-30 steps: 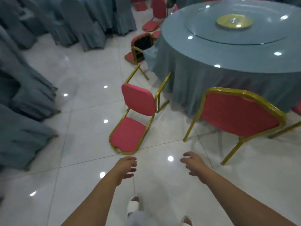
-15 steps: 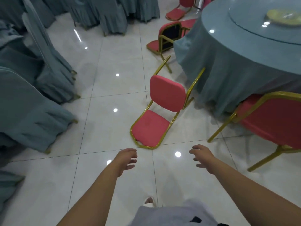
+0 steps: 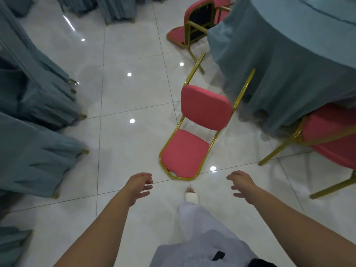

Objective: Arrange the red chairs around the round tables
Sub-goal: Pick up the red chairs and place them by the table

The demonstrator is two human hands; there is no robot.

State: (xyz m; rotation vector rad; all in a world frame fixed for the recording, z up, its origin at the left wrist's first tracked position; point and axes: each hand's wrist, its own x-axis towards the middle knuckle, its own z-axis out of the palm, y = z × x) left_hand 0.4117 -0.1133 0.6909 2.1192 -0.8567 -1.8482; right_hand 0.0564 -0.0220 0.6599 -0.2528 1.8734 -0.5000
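Lying on its back on the tiled floor [image 3: 125, 151], a red chair [image 3: 205, 106] rests just beside the round table [image 3: 289, 54]. Its gold legs point at the table's hanging cloth and its backrest is the end farthest from the table. Both hands hover off that far end, the left hand [image 3: 139, 185] and the right hand [image 3: 243, 183] near the frame but apart from it. The fingers [image 3: 148, 187] are loose and spread, gripping nothing.

The step in hand appears to be righting this chair. It would likely go best with one hand on each gold side rail by the backrest, lifting evenly so the chair swings up onto its legs. The legs should stay clear of the cloth, which could snag, and the seat should end up facing the table.

A second red chair [image 3: 331, 135] stands farther round the table, against its cloth. A third chair [image 3: 196, 22] lies tipped at the table's far edge. Grey-covered chairs [image 3: 28, 151] stand well apart from the table.
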